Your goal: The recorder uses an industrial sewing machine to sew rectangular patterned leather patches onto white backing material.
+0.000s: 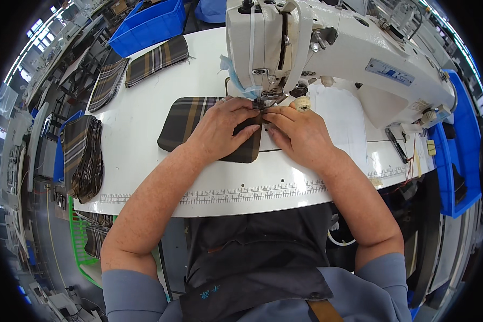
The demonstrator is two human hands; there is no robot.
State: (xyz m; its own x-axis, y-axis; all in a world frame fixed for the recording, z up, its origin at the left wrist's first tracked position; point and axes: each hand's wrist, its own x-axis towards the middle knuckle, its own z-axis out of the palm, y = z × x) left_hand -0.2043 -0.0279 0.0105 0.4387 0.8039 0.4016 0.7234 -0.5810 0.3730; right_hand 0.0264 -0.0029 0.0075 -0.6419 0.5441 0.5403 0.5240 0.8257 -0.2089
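Observation:
A plaid brown-grey fabric piece (180, 121) with rounded corners lies flat beneath the head of a white sewing machine (338, 43). My left hand (224, 129) rests on it left of the presser foot (260, 104), fingertips close to the needle area, thumb spread from the fingers. My right hand (299, 134) is at the piece's right edge beside the foot, index finger reaching to the fabric and thumb apart below. A pale blue scrap (226, 65) hangs by the machine head. The needle itself is too small to make out.
Plaid stacks (155, 61) (80, 155) sit on the white table (263, 198) at left. Blue bins (145, 29) (461, 182) stand at back left and right, a green basket (79, 236) below left. A white sheet (338, 123) and black tool (396, 146) lie at right.

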